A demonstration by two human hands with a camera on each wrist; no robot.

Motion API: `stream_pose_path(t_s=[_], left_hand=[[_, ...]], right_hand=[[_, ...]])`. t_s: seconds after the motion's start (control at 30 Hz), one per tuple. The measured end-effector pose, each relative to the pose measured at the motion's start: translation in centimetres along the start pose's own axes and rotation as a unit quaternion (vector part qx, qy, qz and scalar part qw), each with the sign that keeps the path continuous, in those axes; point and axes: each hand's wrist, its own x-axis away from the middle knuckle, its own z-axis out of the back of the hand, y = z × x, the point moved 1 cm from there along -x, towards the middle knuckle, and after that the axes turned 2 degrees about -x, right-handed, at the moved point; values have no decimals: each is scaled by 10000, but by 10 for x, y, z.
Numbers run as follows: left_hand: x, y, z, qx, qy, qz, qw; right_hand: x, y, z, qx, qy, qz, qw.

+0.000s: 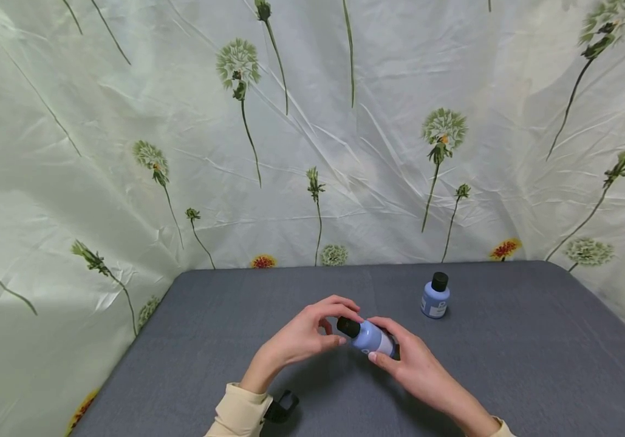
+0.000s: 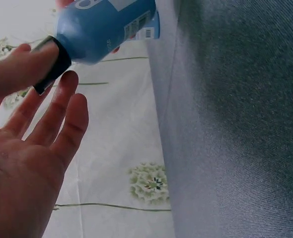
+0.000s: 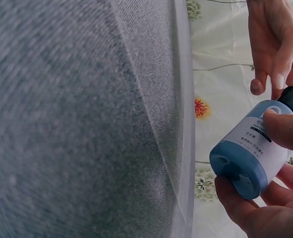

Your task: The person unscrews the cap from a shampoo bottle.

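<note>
A small blue bottle [image 1: 369, 337] with a black cap [image 1: 348, 326] and a pale label is tilted above the grey table, its cap toward the left. My right hand [image 1: 420, 371] grips its body, with the thumb across the label and the fingers under the base in the right wrist view. My left hand [image 1: 307, 334] has its fingers curled around the cap. One digit lies over the cap [image 2: 62, 64] in the left wrist view, while other fingers extend just below it. Printed text shows on the label [image 3: 251, 139].
A second blue bottle [image 1: 435, 297] with a black cap stands upright at the back right of the grey table [image 1: 225, 315]. A flower-printed cloth [image 1: 290, 152] hangs behind and at the sides. A black strap or band [image 1: 282, 406] shows beside the left sleeve [image 1: 241, 409].
</note>
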Motion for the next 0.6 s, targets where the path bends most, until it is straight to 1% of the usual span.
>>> stream_pose_path(t_s=[0.07, 0.13, 0.27, 0.43, 0.6], left_hand=[[0, 0, 0, 63, -9, -58, 10000], [1, 1, 0, 182, 19, -24, 9998], [1, 2, 0, 290, 122, 247, 9992], [2, 3, 0, -20, 329, 654, 9973], [1, 3, 0, -415, 548, 853, 9940]], right_hand=[[0, 0, 0, -26, 13, 16, 10000], [0, -1, 0, -50, 7, 26, 10000], [1, -2, 0, -92, -10, 55, 9999], [1, -1, -1, -65, -9, 59, 10000], [1, -2, -1, -10, 82, 4, 10000]])
